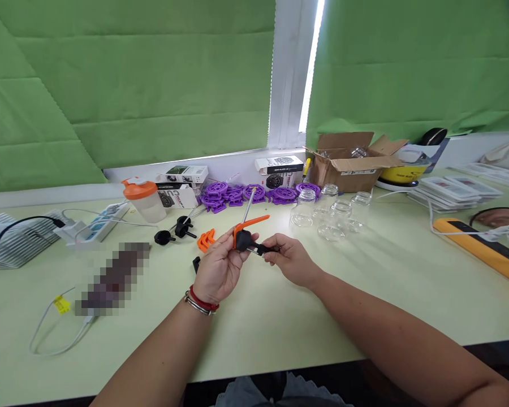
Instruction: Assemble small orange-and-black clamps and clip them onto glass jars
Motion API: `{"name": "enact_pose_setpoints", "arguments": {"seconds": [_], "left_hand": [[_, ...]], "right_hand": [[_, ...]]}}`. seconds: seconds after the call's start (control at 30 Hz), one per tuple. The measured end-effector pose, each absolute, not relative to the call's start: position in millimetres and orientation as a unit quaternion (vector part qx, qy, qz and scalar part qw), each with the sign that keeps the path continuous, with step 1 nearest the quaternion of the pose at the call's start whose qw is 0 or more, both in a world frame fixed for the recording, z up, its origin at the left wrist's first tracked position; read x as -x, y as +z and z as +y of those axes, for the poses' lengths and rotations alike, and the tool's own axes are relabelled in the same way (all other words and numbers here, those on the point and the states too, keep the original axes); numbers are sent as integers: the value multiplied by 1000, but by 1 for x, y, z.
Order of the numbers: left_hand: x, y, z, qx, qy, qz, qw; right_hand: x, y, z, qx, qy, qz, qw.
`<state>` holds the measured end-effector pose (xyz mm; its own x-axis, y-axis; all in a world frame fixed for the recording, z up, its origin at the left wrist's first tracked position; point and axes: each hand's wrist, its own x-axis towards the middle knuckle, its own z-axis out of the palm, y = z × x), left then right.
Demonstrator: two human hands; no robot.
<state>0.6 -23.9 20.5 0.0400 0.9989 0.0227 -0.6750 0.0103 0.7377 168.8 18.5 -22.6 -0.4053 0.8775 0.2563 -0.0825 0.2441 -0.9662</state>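
My left hand (223,265) is closed around a black pump head (242,241), which looks like one for a spray bottle. An orange lever (254,221) sticks out of it to the right, and a thin pale tube (249,204) points up and away. With its thumb and fingers, my right hand (292,259) pinches a slim black piece (268,249) at the head's right side; whether the two are joined I cannot tell. Beyond my left hand lie several orange levers (206,239) and more black pump heads (184,227). A small black part (196,264) is half hidden behind my left wrist.
Clear bottles (303,210) stand right of centre, before an open cardboard box (352,172). Purple plastic parts (220,195) line the back. An orange-lidded shaker (148,203), power strip (106,217) and cables are at left; an orange-and-black bar (479,249) is at right.
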Motion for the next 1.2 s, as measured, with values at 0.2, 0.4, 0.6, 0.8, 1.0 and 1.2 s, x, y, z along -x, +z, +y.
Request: {"name": "enact_pose_setpoints", "arguments": {"seconds": [0.2,0.4,0.6,0.8,1.0,1.2], "left_hand": [[-2,21,-24,-291,645,286,646],[-3,20,-25,-276,654,287,643],[-4,16,-22,-272,669,270,637],[-6,12,-22,-304,675,271,616],[-12,0,-23,-409,663,327,534],[-16,0,-28,-469,644,441,412]], "right_hand": [[-169,-22,19,289,587,-613,443],[-168,-20,17,289,595,-628,410],[-163,-29,18,304,554,-642,434],[-161,-26,12,324,503,-676,430],[-159,-24,9,389,461,-661,446],[-156,-25,8,385,431,-676,457]]}}
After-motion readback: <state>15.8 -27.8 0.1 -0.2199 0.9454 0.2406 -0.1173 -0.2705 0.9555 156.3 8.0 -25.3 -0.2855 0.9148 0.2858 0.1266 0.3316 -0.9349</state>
